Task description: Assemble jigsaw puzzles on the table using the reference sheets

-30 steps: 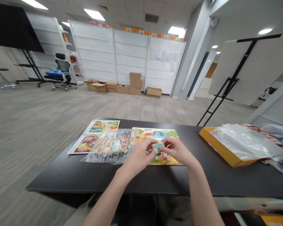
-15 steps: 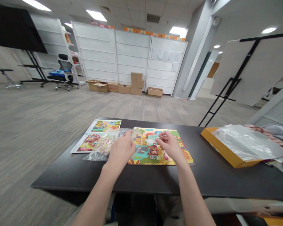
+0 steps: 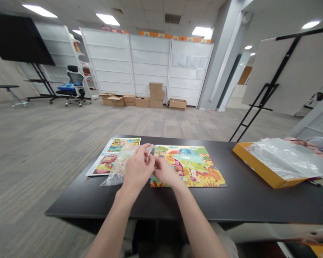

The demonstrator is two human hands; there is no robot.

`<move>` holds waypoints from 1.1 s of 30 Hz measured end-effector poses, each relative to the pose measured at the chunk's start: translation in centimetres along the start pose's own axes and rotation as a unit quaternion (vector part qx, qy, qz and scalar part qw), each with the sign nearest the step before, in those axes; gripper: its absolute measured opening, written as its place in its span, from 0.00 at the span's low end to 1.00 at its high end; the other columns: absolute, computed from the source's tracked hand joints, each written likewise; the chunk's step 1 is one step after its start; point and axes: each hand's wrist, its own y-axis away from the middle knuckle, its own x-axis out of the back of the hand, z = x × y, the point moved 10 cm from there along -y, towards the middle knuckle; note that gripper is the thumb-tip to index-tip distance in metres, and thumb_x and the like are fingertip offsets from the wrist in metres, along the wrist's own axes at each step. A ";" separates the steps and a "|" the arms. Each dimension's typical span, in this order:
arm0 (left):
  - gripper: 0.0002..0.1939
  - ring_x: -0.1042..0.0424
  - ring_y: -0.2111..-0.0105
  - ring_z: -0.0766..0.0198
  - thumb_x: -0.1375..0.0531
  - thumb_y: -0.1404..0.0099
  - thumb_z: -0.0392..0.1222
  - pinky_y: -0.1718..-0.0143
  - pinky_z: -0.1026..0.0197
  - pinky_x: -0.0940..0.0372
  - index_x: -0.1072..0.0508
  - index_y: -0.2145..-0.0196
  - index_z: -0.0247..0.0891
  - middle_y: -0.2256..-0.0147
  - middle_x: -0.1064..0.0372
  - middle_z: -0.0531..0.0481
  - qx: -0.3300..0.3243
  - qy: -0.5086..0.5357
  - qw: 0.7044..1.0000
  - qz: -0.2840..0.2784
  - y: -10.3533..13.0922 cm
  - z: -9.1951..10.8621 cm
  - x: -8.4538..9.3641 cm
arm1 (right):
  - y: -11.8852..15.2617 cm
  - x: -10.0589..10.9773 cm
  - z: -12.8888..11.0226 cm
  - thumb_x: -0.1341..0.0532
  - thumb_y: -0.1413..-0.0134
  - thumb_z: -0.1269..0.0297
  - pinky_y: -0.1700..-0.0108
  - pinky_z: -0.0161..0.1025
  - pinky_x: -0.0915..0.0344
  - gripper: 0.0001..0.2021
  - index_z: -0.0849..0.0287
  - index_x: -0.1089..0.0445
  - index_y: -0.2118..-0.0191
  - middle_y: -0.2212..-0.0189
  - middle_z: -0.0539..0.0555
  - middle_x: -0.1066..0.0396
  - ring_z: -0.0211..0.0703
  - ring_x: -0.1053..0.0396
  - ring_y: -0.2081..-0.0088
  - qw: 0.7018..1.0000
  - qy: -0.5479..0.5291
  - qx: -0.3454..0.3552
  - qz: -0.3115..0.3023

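Observation:
A clear plastic bag (image 3: 118, 170) lies at the left, with pale, colourful pieces dimly visible inside. My left hand (image 3: 138, 168) is closed on the upper right end of this bag. Against it, my right hand (image 3: 165, 171) has its fingertips pinched together, and what they hold is hidden. A small dark patch shows by the fingers; I cannot make out what it is. Under and beside my right hand lies a colourful picture board (image 3: 201, 165) with a blue elephant, a red barn and a lion. Partly under the bag is a printed picture sheet (image 3: 104, 163).
On the black table (image 3: 193, 204), a yellow box tray (image 3: 254, 166) holding clear plastic wrap stands at the right. Striped cloth (image 3: 309, 148) is behind it. Farther off are cardboard boxes (image 3: 156, 95), an office chair (image 3: 74, 84) and a board stand (image 3: 266, 93).
My right hand has moved left from above the picture board to meet my left hand at the bag. The pale green and red items seen at the right hand no longer show there.

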 end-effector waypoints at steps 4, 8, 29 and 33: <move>0.19 0.26 0.64 0.58 0.44 0.36 0.34 0.60 0.57 0.32 0.30 0.47 0.39 0.63 0.27 0.50 -0.004 -0.016 1.000 -0.003 -0.2 -0.2 -0.3 | 1.1 1.9 -1.2 0.40 0.42 0.65 0.48 0.46 0.29 0.09 0.55 0.27 0.57 0.55 0.55 0.24 0.48 0.25 0.52 0.999 0.030 0.022 0.004; 0.18 0.28 0.53 0.52 0.43 0.35 0.32 0.51 0.53 0.33 0.29 0.48 0.38 0.55 0.28 0.44 -0.080 -0.056 0.994 0.043 0.2 2.1 -0.2 | 3.8 9.3 -1.9 0.39 0.41 0.62 0.51 0.45 0.28 0.11 0.58 0.26 0.55 0.56 0.58 0.23 0.46 0.24 0.56 0.980 0.175 -0.018 0.097; 0.17 0.27 0.48 0.49 0.35 0.34 0.42 0.47 0.52 0.33 0.27 0.48 0.39 0.51 0.26 0.42 -0.178 -0.062 0.912 -0.365 5.2 5.9 -13.1 | 11.9 17.2 1.4 0.29 0.51 0.56 0.67 0.36 0.40 0.12 0.57 0.25 0.64 0.63 0.56 0.20 0.47 0.24 0.63 0.821 0.467 -0.325 0.041; 0.17 0.27 0.49 0.48 0.37 0.33 0.39 0.48 0.51 0.32 0.27 0.47 0.39 0.51 0.26 0.42 -0.167 -0.078 0.912 -0.368 5.1 6.0 -13.0 | 11.7 15.8 0.3 0.30 0.53 0.62 0.67 0.37 0.45 0.13 0.57 0.24 0.60 0.60 0.56 0.20 0.49 0.25 0.59 0.784 0.516 -0.344 0.025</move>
